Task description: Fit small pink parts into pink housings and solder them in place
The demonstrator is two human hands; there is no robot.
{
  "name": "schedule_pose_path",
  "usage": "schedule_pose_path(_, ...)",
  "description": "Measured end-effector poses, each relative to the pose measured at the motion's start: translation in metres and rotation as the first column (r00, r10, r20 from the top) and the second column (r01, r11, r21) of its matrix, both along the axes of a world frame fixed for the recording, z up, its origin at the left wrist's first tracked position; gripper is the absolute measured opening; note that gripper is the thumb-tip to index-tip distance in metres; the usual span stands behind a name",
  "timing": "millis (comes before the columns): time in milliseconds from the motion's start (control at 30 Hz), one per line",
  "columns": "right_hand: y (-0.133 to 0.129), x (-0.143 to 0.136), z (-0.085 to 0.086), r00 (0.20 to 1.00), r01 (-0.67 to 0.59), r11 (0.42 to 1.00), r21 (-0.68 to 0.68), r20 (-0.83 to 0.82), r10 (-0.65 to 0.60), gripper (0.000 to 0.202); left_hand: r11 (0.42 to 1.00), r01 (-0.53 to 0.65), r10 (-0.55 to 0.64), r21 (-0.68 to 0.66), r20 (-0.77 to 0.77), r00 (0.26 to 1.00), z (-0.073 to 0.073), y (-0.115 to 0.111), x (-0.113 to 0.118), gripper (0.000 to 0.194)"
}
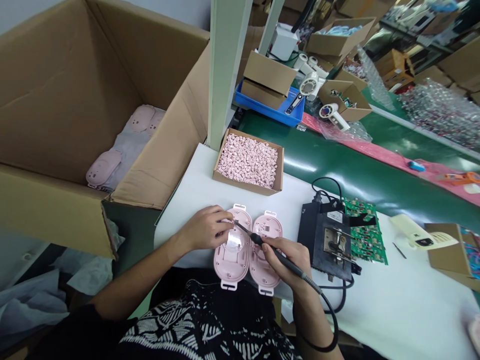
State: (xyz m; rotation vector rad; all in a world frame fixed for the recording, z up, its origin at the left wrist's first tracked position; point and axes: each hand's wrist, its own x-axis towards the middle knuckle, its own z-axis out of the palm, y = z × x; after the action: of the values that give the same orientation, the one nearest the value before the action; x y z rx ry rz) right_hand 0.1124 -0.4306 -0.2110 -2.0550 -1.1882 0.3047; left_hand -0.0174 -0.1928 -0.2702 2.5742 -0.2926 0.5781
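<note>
White bench (pixel 393 300) fills my view, with a green conveyor belt (pixel 337 170) running behind it and a big cardboard carton (pixel 60 125) of pink shells off to the left. I see two pink housings (pixel 247 247) lying side by side, touching, right at the bench's near edge. My left hand (pixel 204 230) is curled on the top of the left housing, fingertips pinched at a small part I cannot make out. My right hand (pixel 290 255) grips a soldering iron (pixel 262 245) like a pen, its tip meeting the left fingertips over that housing.

I judge the chief risk is the hot tip so close to those fingers: a slip burns skin or scars the plastic. The iron's cable (pixel 330 320) loops off the bench edge and could snag and jerk the tip. A small box of pink parts (pixel 248 161) and the black fixture (pixel 328 245) beside the circuit board (pixel 365 232) sit well apart.
</note>
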Motion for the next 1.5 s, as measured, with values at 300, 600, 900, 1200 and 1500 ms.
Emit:
schedule_pose_path(300,-0.001,0.002,-0.003,1.0,-0.002,1.0,0.004,0.005,0.002,0.017,1.0,0.002,-0.002,-0.007,-0.016,1.0,-0.003,0.001,0.0,0.018)
schedule_pose_path(600,-0.003,0.003,-0.006,0.999,-0.012,1.0,0.0,0.044,0.012,0.016,1.0,-0.003,0.003,-0.005,0.001,1.0,-0.002,0.001,0.0,0.018)
schedule_pose_path(900,-0.003,0.004,-0.01,0.995,-0.03,0.997,0.072,0.095,0.023,0.012,1.0,-0.001,0.001,-0.002,0.02,1.0,0.0,0.0,0.001,0.016)
schedule_pose_path(1200,0.0,0.006,-0.011,0.992,-0.024,0.993,0.112,0.126,0.01,0.012,1.0,0.0,0.0,0.006,0.015,1.0,0.001,0.001,0.001,0.015)
schedule_pose_path(1500,0.001,0.005,-0.006,0.992,-0.063,0.99,0.123,0.114,0.049,0.011,1.0,0.0,0.0,0.0,0.001,1.0,-0.003,0.001,0.0,0.017)
